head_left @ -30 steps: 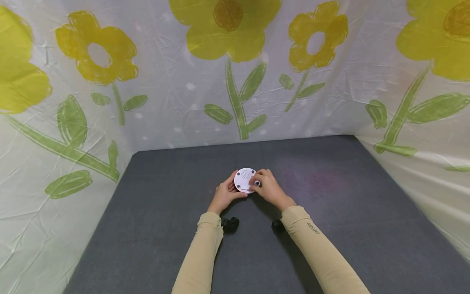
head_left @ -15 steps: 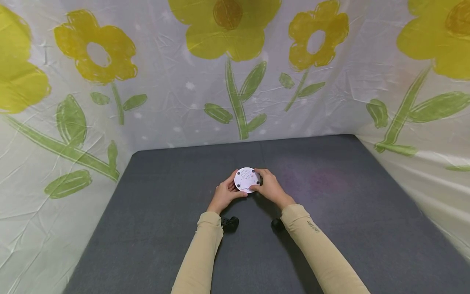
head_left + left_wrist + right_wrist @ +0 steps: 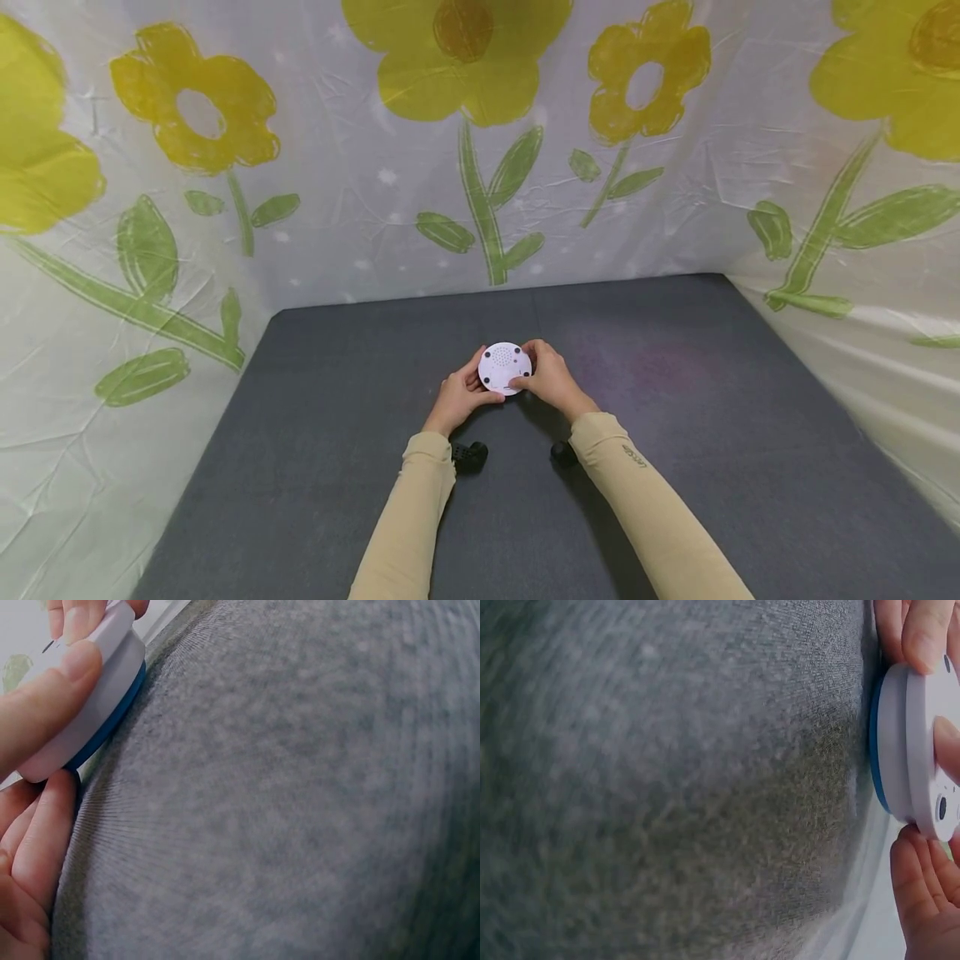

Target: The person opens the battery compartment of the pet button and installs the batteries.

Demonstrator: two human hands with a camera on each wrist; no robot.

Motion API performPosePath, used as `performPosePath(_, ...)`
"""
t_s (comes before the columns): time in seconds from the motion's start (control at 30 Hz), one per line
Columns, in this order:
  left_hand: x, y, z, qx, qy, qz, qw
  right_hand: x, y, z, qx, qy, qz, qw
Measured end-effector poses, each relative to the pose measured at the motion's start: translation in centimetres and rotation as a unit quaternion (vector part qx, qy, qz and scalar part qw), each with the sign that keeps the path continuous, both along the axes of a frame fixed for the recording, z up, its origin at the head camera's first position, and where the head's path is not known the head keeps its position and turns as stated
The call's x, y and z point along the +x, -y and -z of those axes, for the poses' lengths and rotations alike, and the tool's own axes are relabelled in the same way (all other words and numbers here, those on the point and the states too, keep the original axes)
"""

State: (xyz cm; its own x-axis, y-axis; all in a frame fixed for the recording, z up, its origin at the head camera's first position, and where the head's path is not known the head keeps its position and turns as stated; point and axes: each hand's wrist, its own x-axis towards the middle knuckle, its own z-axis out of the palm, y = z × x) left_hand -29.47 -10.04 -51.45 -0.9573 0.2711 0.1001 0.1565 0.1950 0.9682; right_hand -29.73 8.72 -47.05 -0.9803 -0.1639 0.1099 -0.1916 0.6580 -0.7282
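A small round white device (image 3: 505, 367) with a dotted grille, dark feet and a blue rim (image 3: 112, 716) is held just above the grey mat (image 3: 675, 433), tilted with its white underside toward me. My left hand (image 3: 459, 397) grips its left edge, thumb on the white face (image 3: 82, 671). On the right edge my right hand (image 3: 551, 379) holds the device (image 3: 919, 742), thumb on its face and fingers curled behind.
Walls of white sheeting printed with yellow flowers (image 3: 465, 75) close in the mat at the back and both sides. Black wrist cameras (image 3: 471, 457) sit under both beige sleeves.
My right thumb has slid from the middle of the white face to its lower right edge, so more of the disc shows. The left hand has kept its hold.
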Motion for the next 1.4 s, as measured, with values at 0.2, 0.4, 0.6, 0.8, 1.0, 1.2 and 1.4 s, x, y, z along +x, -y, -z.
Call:
performPosePath(0.2, 0.0, 0.0, 0.0, 0.015, 0.001, 0.007, 0.9999, 0.3, -0.2, -0.1, -0.009, 0.007, -0.006, 1.000)
performPosePath(0.4, 0.2, 0.0, -0.2, 0.025, -0.005, 0.017, 0.9995, 0.4, -0.4, -0.2, -0.013, 0.004, -0.019, 1.000)
performPosePath(0.6, 0.3, -0.1, -0.1, 0.027, 0.003, 0.001, 0.9996, 0.4, -0.5, -0.4, 0.013, 0.002, -0.022, 1.000)
performPosePath(0.8, 0.4, -0.1, -0.4, 0.016, 0.004, -0.007, 0.9998, 0.6, -0.7, -0.7, -0.004, 0.028, -0.006, 1.000)
performPosePath(1.0, 0.5, -0.2, -0.9, -0.018, -0.034, -0.006, 0.9992, 0.7, -1.0, -1.1, -0.053, 0.051, 0.008, 0.997)
performPosePath(1.2, 0.3, -0.6, -1.5, -0.125, -0.093, -0.031, 0.9873, 0.7, -1.1, -1.4, -0.143, 0.084, 0.015, 0.986)
performPosePath(1.4, 0.3, -1.3, -2.5, -0.141, -0.073, -0.024, 0.9870, 0.7, -1.2, -1.4, -0.111, 0.068, 0.016, 0.991)
